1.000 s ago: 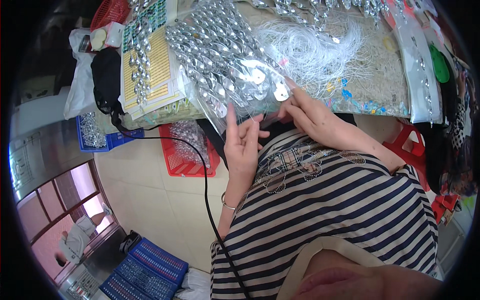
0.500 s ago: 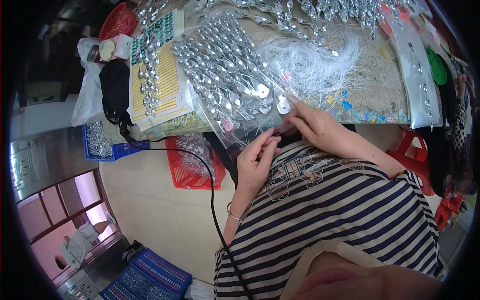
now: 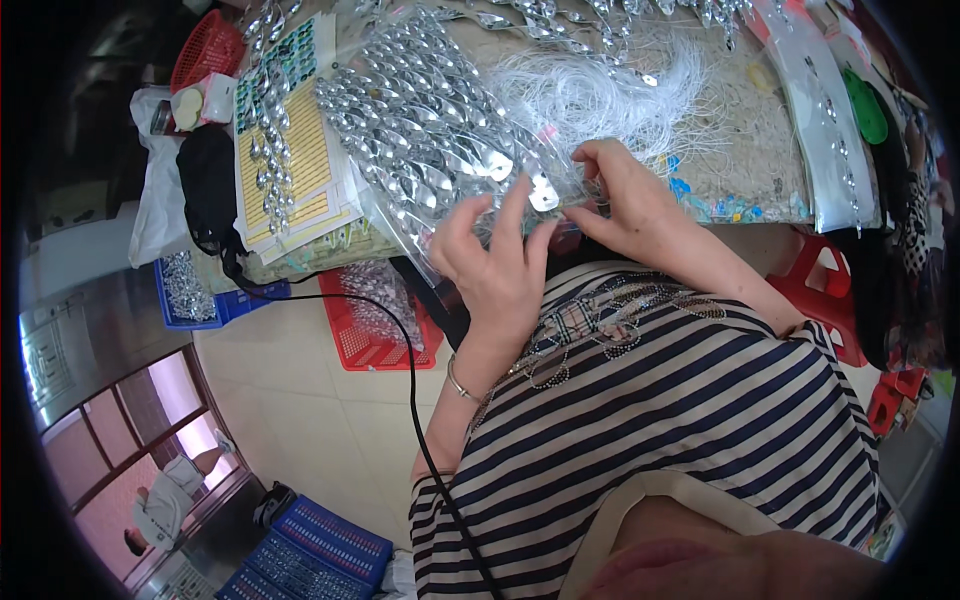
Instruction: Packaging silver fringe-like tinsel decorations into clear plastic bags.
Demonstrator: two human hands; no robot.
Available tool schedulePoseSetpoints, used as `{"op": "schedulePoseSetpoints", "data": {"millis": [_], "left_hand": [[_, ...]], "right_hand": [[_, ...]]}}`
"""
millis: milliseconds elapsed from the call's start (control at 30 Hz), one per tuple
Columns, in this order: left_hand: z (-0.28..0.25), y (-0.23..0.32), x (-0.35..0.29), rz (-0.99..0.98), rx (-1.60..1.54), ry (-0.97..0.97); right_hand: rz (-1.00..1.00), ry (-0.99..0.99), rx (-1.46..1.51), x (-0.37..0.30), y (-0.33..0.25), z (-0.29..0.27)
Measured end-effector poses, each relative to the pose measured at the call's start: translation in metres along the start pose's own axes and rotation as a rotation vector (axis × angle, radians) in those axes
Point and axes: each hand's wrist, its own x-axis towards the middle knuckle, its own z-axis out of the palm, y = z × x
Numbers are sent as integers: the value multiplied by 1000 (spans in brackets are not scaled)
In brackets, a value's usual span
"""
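A clear plastic bag (image 3: 345, 125) lies slanted on the worktable, its lower end toward me. Rows of shiny silver twisted pendants (image 3: 410, 110) show through it, with white round-ended tags (image 3: 542, 193) near its lower right. My left hand (image 3: 495, 258) rests over the bag's lower end, its fingers spread. At the lower right corner, my right hand (image 3: 635, 208) has curled fingers and thumb around the plastic edge. The fingertips' exact contact is partly hidden. Just beyond the right hand lies a tangled heap of clear thread (image 3: 600, 105).
Left on the table (image 3: 750, 170) are patterned sheets (image 3: 300, 150), a black pouch (image 3: 207, 185) and a red basket (image 3: 207, 50). A black cable (image 3: 412, 375) hangs beside my left arm. Below stand a red crate (image 3: 375, 352), a blue bin (image 3: 190, 312) and a red stool (image 3: 815, 290).
My left hand has moved up onto the bag's lower end and spread its fingers. My right fingers have curled more at the bag's corner. The whole view has shifted slightly.
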Motion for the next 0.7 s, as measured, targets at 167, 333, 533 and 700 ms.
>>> {"op": "schedulePoseSetpoints", "data": {"millis": [167,333,533,700], "left_hand": [[1,-2,14,-52,157,-90],[1,0,19,-81,140,-103],[2,1,35,-51,210,-172],[14,-6,39,-120,279,-96]], "right_hand": [[-30,-50,25,3,7,5],[-15,-33,29,6,13,6],[-10,-47,67,11,11,4],[-17,-47,109,11,3,1]]}}
